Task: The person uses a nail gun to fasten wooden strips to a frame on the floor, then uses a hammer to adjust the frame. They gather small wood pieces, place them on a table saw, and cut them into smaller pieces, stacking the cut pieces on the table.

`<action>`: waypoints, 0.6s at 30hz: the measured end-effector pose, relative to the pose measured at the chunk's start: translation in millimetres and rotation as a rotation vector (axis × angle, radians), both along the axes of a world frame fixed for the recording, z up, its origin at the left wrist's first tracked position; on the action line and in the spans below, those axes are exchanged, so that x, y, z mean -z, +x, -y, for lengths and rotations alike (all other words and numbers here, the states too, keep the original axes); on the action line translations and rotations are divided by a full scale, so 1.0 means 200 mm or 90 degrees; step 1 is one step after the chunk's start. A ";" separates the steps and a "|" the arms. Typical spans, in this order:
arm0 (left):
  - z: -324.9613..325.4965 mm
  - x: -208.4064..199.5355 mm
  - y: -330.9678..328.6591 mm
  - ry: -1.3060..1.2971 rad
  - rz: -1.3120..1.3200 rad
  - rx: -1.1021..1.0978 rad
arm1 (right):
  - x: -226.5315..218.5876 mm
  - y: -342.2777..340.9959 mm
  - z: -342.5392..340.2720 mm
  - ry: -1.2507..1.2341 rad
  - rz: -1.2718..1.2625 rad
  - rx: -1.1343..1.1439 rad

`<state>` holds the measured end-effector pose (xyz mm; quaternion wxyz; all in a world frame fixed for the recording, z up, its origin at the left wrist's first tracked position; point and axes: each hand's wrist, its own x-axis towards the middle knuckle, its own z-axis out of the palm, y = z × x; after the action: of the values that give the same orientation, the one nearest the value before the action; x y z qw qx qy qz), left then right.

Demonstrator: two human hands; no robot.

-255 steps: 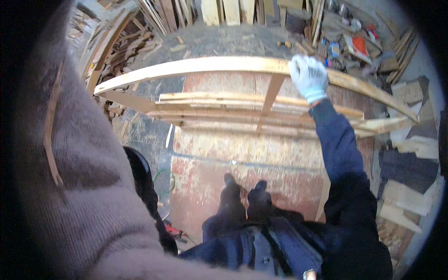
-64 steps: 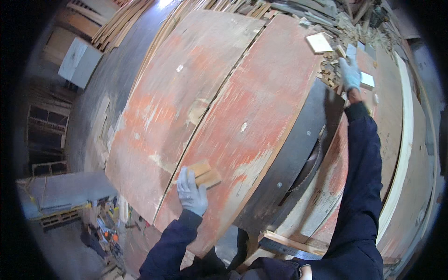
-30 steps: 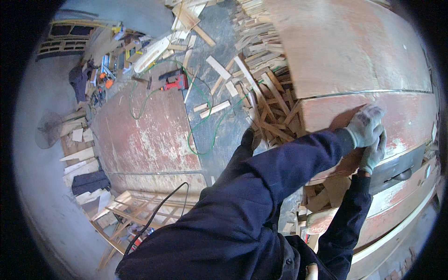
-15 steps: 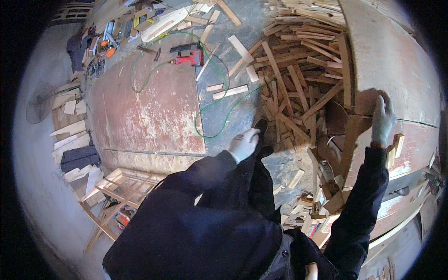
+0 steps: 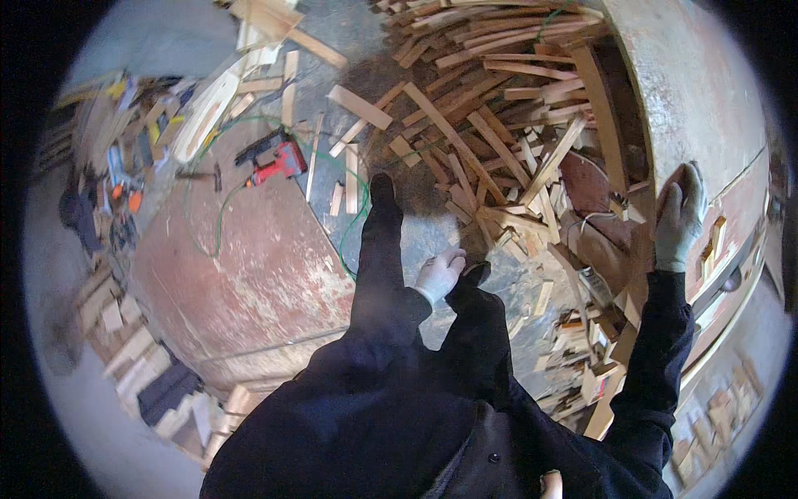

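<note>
My left hand (image 5: 439, 274), in a pale glove, hangs in front of my legs with its fingers curled in. Nothing shows in it. My right hand (image 5: 682, 218), gloved too, lies on the edge of a worn wooden tabletop (image 5: 698, 100) at the right, fingers stretched out along it. Just beside that hand, a short wood block (image 5: 715, 239) rests on the surface. To the left of the tabletop, a large heap of wood strips (image 5: 482, 125) covers the floor.
A red power tool (image 5: 278, 164) with a green hose lies near a scuffed reddish board (image 5: 241, 266) on the left. A hammer (image 5: 218, 176) is beside it. Loose strips (image 5: 362, 106) litter the floor ahead. A clear bottle (image 5: 595, 285) stands among scraps near the tabletop.
My view has turned and moved forward, so the red tool and heap sit further left. One leg now reaches ahead. My right hand stays on the tabletop edge; my left stays curled.
</note>
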<state>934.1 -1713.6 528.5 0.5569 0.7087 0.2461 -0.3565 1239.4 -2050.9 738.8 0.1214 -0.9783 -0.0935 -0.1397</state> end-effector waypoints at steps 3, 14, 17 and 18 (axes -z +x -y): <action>-0.11 0.17 0.16 -0.047 -0.006 0.006 | 0.00 0.00 -0.03 0.013 -0.004 0.009; -0.11 0.74 0.42 0.076 0.192 0.377 | -0.01 -0.03 -0.03 -0.132 0.070 -0.019; 0.04 1.02 0.61 0.121 0.263 0.499 | 0.02 -0.19 -0.01 -0.221 0.024 -0.013; 0.11 1.14 0.70 0.152 0.278 0.568 | 0.04 -0.25 -0.01 -0.228 0.022 -0.008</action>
<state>1074.8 -1735.3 300.5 0.3042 0.8616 -0.1635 -0.3721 1190.2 -2048.9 730.0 -0.0558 -0.9810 -0.1252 -0.1370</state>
